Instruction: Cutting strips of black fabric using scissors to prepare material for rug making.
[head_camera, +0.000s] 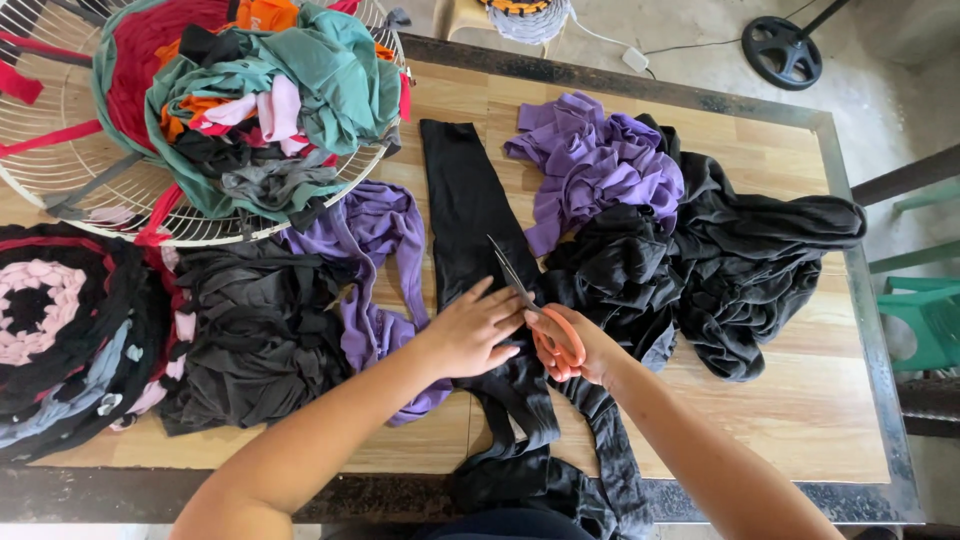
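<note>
While the left hand (470, 335) presses flat, fingers spread, on the black cloth strip (462, 205) at counter (790, 400) centre, the right hand (580, 345) fingers grip orange-handled scissors (530, 300), blades open toward 11 o'clock.

One head-worn camera looks steeply down, close over the wooden table (800, 400) and both forearms.

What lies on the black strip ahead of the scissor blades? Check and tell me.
Nothing visible does. The black strip lies bare ahead of the scissors in the right hand. The purple cloth and black heap sit beside it; the left hand presses behind.
</note>
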